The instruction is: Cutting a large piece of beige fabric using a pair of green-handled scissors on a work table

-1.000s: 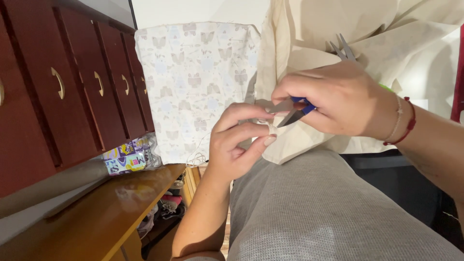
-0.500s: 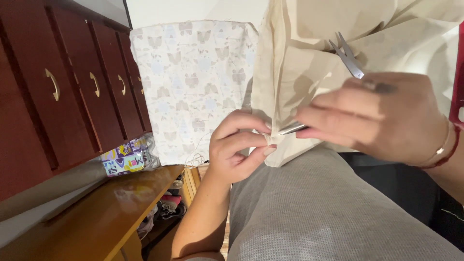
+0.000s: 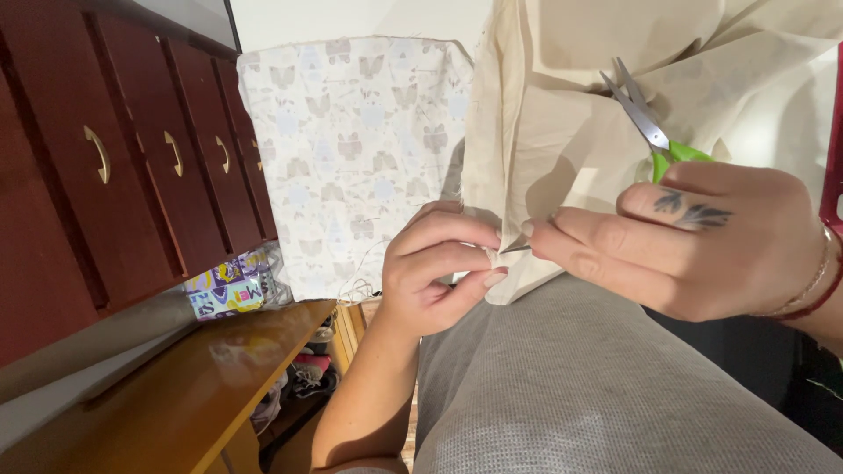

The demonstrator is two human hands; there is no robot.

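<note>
1. The left hand (image 3: 435, 268) comes up from below with its fingers curled, pinching the edge of the cream cloth (image 3: 562, 132).
2. The right hand (image 3: 694, 241) reaches in from the right. Its fingers pinch a thin needle (image 3: 514, 249) at that same edge.
3. The scissors (image 3: 650, 132) hang on that hand, blades pointing up.
4. The cloth lies over the grey lap (image 3: 597, 386).

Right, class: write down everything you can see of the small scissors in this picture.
The scissors are small snips with two slim, pointed grey metal blades, slightly parted, and a bright green handle. They point up and to the left, in front of the cream cloth. The handle disappears into the right hand, which carries them while its fingertips pinch something thin. The blades touch nothing that can be made out.
</note>
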